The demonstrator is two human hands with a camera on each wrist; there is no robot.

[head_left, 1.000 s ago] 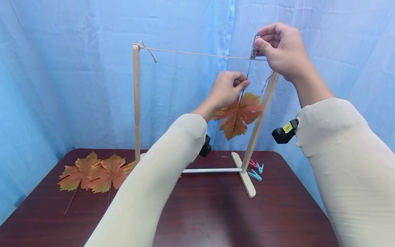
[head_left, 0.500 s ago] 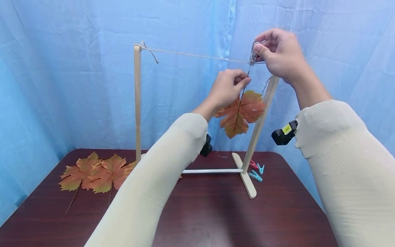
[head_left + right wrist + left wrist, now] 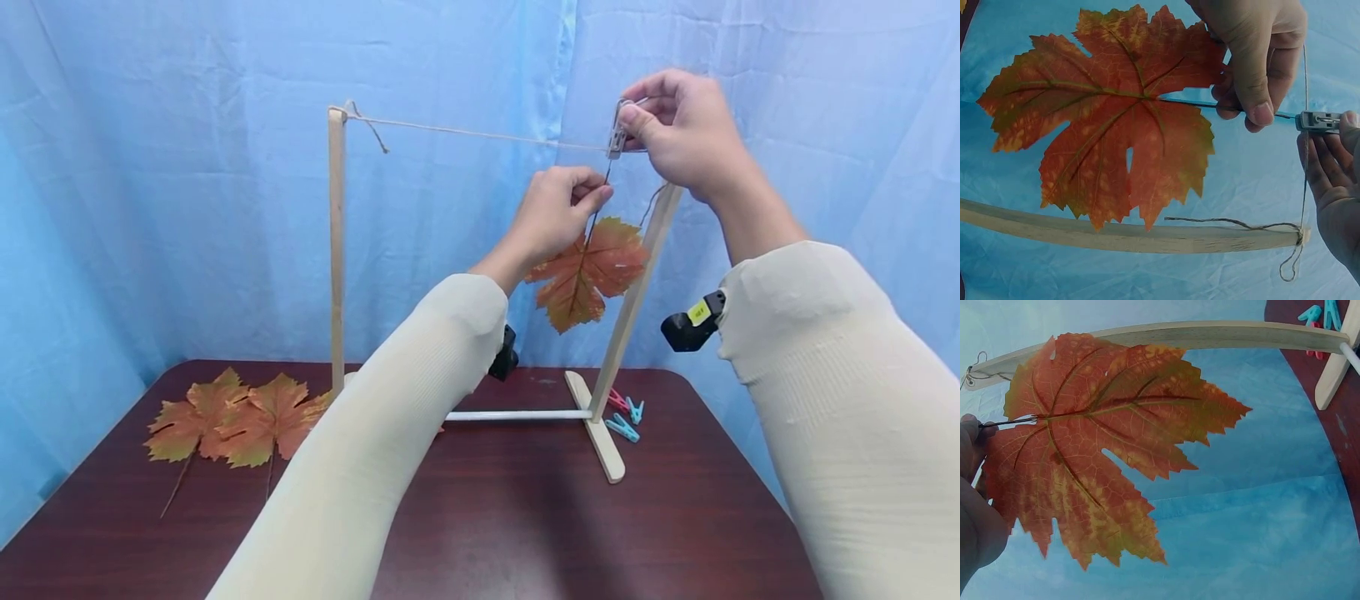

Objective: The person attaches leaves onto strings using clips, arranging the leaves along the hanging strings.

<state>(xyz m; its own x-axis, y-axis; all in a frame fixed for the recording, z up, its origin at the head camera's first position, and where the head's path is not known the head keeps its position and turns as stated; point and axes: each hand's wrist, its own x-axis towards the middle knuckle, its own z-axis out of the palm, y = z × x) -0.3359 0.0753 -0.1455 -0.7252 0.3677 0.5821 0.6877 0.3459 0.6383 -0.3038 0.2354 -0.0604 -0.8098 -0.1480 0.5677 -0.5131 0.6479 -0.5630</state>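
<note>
The left hand [image 3: 558,208] pinches a leaf [image 3: 581,279] by its stem [image 3: 595,223]; the right hand [image 3: 686,133] holds a clip [image 3: 615,143] at the string [image 3: 480,133], near the right post [image 3: 627,325].

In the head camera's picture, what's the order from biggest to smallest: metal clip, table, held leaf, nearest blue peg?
1. table
2. held leaf
3. metal clip and nearest blue peg: too alike to rank, the clip being partly covered

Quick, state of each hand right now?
Left hand: closed, pinching the stem of a leaf.
Right hand: closed, holding the metal clip at the string.
</note>
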